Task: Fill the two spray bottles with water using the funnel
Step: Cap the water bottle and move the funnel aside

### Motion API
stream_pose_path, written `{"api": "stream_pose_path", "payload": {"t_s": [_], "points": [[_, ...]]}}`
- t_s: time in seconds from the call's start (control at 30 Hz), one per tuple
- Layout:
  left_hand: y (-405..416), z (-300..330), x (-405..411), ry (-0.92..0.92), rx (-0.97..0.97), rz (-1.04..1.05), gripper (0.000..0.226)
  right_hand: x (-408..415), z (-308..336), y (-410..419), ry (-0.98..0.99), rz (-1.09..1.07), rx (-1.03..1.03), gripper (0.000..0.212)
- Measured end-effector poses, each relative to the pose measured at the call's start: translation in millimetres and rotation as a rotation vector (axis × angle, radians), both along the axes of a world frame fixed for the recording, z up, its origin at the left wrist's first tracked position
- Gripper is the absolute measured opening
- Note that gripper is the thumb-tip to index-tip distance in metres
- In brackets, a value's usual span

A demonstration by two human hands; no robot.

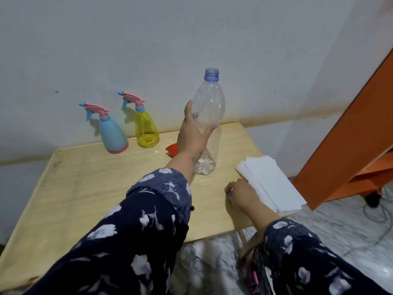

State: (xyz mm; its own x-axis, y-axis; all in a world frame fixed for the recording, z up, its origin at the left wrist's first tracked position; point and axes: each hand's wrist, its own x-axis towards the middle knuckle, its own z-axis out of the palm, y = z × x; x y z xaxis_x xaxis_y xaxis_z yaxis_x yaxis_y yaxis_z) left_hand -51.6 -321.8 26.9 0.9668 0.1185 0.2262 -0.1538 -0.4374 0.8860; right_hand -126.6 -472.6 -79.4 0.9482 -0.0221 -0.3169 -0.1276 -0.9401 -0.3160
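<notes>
Your left hand (192,135) spreads round the upright, uncapped bottle (209,122), your right hand (240,193) curls on the worktop (85,188) pinching something small, while both sprayers (113,130) stand capped beyond-left, funnel (172,149) just behind your left wrist.

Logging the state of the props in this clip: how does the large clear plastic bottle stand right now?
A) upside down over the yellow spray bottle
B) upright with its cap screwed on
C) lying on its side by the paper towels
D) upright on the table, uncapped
D: the clear bottle stands upright on the table with its blue-ringed neck open, and the left hand is around its middle.
</notes>
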Motion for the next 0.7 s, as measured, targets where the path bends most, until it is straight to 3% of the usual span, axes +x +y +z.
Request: {"api": "stream_pose_path", "payload": {"t_s": [0.2,0.53,0.7], "points": [[-0.9,-0.8,-2.3,-0.038,0.074,0.073,0.078,23.0,42.5,-9.9,-0.128,-0.044,0.136,0.034],[-1.0,5.3,-6.9,-0.020,0.116,0.063,0.070,70.7,222.7,10.0,-0.700,-0.029,0.328,0.035],[0.4,9.7,-5.7,0.020,0.086,0.036,0.069,83.5,265.4,32.3,-0.677,0.147,0.280,0.035]]}}
